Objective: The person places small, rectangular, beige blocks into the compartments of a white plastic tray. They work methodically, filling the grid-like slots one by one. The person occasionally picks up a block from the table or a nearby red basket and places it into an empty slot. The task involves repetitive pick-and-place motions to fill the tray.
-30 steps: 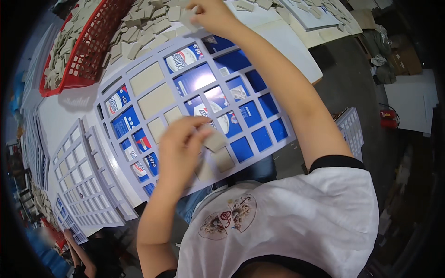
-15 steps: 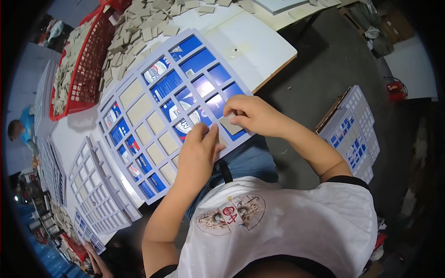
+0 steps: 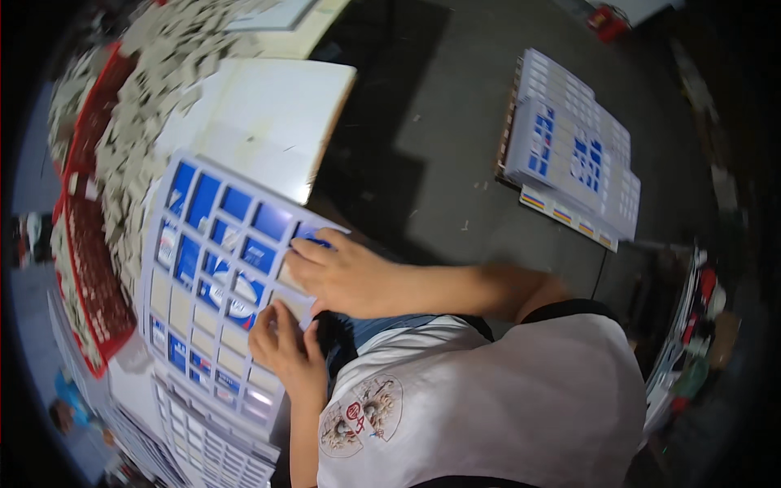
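A pale lavender grid panel with rectangular openings lies tilted at the table's edge before me. Blue printed material shows through many openings, and thin beige rectangular pieces fill others. My right hand rests over the panel's right edge. Its curled fingers are closed on a beige piece in an opening, partly covered by the hand. Just nearer to me, my left hand has its fingertips by another beige piece, with thumb and forefinger apart.
Loose beige pieces are heaped at the far left beside a red plastic basket. More grid panels lie at lower left. A stack of panels stands on the right. A white board lies beyond my panel.
My view has swung to the right, so the panel and table appear farther left. My right hand has flattened over the panel's edge. The left thumb and forefinger have spread apart.
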The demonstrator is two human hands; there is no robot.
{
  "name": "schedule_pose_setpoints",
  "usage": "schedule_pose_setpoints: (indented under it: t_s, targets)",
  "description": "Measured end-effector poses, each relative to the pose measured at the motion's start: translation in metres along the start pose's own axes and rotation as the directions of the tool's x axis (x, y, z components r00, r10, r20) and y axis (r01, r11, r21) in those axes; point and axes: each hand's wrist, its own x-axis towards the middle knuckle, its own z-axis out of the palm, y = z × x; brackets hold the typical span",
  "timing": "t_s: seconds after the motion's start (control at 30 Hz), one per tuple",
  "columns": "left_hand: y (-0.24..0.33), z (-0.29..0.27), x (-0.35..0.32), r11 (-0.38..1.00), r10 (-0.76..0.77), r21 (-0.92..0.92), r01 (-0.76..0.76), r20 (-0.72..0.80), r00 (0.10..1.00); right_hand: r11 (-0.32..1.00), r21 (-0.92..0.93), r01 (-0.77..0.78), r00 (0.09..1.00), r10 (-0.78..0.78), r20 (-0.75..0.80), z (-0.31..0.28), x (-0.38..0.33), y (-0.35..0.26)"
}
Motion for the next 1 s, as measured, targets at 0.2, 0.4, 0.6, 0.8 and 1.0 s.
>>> schedule_pose_setpoints:
  t_s: [0.2,0.4,0.6,0.8,1.0]
  targets:
    - [0.009,0.006,0.013,0.998,0.062,-0.014,-0.061,0.001,0.998,0.946,0.321,-0.031,0.925,0.149,-0.349,0.017,-0.038,-0.024]
    - [0.012,-0.017,0.036,0.976,0.094,0.157,-0.150,0.319,0.943,0.824,0.552,-0.126,0.757,0.440,-0.483,0.014,-0.072,0.028]
    - [0.048,-0.029,0.147,0.984,0.131,0.062,-0.168,0.392,0.910,0.614,0.640,-0.462,0.514,0.774,-0.370,0.067,-0.104,0.143]
    - [0.106,0.064,0.324,0.922,0.381,-0.095,-0.375,0.391,0.838,0.049,0.472,-0.880,0.130,0.981,0.141,0.196,-0.153,0.280]
    - [0.084,0.174,0.401,0.898,0.407,-0.022,-0.440,0.425,0.808,0.061,-0.005,-0.998,0.051,0.870,0.490,0.367,-0.182,0.374]
